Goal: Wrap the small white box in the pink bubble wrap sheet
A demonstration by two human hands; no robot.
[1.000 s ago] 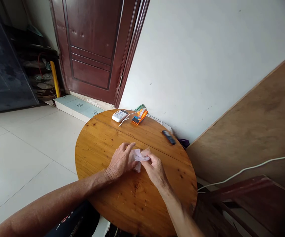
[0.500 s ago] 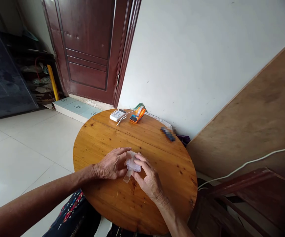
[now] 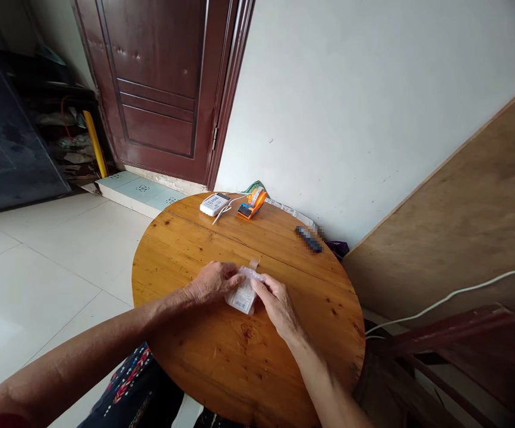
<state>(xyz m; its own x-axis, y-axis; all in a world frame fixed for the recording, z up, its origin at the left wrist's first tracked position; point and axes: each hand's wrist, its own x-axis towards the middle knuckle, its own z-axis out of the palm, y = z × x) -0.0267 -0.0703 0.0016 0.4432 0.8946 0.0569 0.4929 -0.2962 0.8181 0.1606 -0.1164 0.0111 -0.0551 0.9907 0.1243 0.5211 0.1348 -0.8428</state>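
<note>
Pale packet (image 3: 242, 292) pinched between left hand (image 3: 215, 280) and right hand (image 3: 280, 304); label print (image 3: 240, 304) illegible, underside hidden.

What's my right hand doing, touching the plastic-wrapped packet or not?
Touching. The head view shows the right hand with its fingers on the plastic-wrapped packet, along its upper right edge, no gap visible.

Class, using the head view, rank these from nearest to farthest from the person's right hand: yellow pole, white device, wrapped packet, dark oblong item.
Nearest to the right hand first:
1. Wrapped packet: touching it, on its left.
2. Dark oblong item: near the far right edge of the table.
3. White device: at the table's far side, left.
4. Yellow pole: beyond the table, far left.
</note>
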